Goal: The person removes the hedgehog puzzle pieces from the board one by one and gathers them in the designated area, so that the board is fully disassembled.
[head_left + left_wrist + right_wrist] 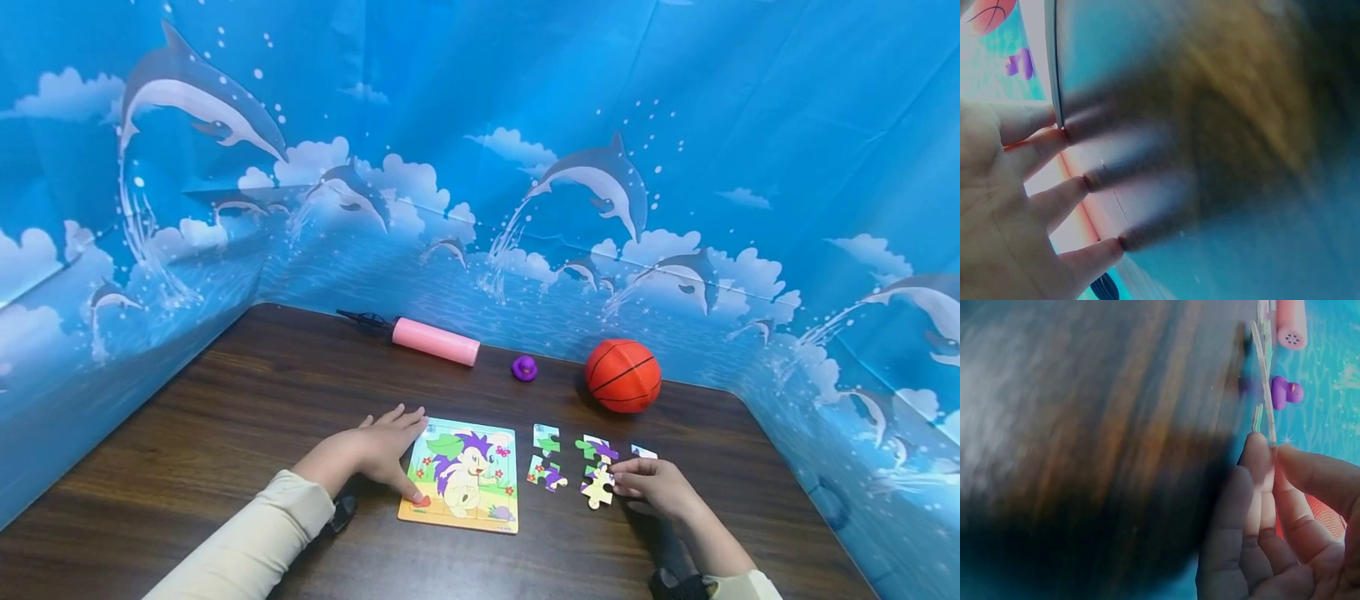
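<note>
A square jigsaw board with a purple-spined hedgehog picture lies on the table. My left hand is spread over its left edge, thumb on the lower left corner; straight fingers touch the tabletop in the left wrist view. Right of the board, my right hand pinches a cream-and-purple puzzle piece between thumb and fingers. The right wrist view shows this piece edge-on, tilted up. Other loose pieces lie around: a green-and-white one, a purple-and-green one, and one partly behind the right hand.
Toward the back of the brown wooden table lie a pink hand pump, a purple rubber duck and an orange toy basketball. A blue dolphin-print curtain borders the back and sides.
</note>
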A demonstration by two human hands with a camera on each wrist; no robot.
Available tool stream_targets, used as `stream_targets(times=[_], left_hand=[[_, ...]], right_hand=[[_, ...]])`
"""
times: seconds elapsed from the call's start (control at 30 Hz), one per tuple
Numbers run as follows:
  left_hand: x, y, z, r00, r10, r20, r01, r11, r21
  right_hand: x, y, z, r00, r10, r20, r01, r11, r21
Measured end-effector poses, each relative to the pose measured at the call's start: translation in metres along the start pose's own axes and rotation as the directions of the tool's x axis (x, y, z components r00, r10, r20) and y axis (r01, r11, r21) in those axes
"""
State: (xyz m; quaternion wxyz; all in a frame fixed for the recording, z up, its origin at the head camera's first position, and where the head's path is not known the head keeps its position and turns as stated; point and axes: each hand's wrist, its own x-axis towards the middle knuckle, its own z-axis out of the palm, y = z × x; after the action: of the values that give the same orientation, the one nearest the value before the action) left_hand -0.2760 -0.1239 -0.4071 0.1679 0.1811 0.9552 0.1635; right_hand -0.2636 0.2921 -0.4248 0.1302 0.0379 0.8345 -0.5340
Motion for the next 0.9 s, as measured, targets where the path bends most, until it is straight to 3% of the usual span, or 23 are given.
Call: stream_targets(times=[0.2, 0.33, 0.43, 0.53, 0.63, 0.77, 0.9], left_hand=[[0.001, -0.001, 0.000, 1.000, 0.000, 0.002, 0.000, 1.000, 0.001], [0.002, -0.001, 0.001, 1.000, -0.002, 0.005, 0.002, 1.000, 0.004], [0.001, -0.001, 0.000, 1.000, -0.008, 0.005, 0.008, 1.000, 0.003], [0.000, -0.001, -0.001, 1.000, -0.016, 0.006, 0.016, 1.000, 0.000], [-0.002, 0.001, -0.002, 1.000, -0.019, 0.009, 0.019, 1.000, -0.003], [-0.003, 0.002, -0.003, 1.000, -0.015, 0.010, 0.015, 1.000, 0.001], [-0.001, 0.002, -0.001, 1.000, -0.012, 0.006, 0.012, 1.000, 0.008]], right_hand=[[-0.001, -0.008, 0.007, 0.993, -0.020, -0.113, 0.001, 0.985, -0.172], [0.000, -0.017, 0.013, 0.981, -0.069, -0.183, 0.001, 0.937, -0.349], [0.002, -0.026, 0.024, 0.975, -0.150, -0.167, 0.065, 0.902, -0.427], [0.007, -0.038, 0.044, 0.971, -0.227, -0.081, 0.166, 0.874, -0.456], [0.012, -0.051, 0.070, 0.956, -0.284, 0.073, 0.284, 0.833, -0.474], [0.016, -0.069, 0.101, 0.907, -0.313, 0.283, 0.418, 0.750, -0.512], [0.019, -0.079, 0.122, 0.880, -0.294, 0.374, 0.469, 0.659, -0.587]])
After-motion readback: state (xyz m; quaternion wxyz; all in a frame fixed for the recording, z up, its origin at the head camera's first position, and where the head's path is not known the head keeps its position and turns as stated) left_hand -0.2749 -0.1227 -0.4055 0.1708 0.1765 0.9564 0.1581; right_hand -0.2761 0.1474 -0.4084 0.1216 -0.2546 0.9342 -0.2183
